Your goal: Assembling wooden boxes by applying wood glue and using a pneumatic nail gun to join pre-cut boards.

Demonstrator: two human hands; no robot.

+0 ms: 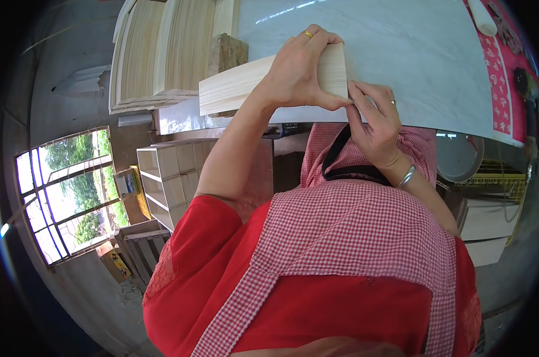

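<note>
A pale, flat wooden board [235, 85] lies on the light table in front of me. My left hand [294, 72] spans its right part, fingers over the far edge and thumb at the near right corner, closed on the board. At that same corner, my right hand [376, 122] has its thumb and fingers pinched together. Whether a small thing sits in that pinch cannot be made out. Behind the board's left part stands a rough brownish block [229, 52]; the board seems to rest partly over something brown underneath.
Tall stacks of similar boards [174, 50] stand at the table's left. On the right are a pink patterned cloth [500, 89] and a white roll-shaped object [482, 19]. White compartment shelving [156, 178] is below left, and a round grey container [459, 156] below right.
</note>
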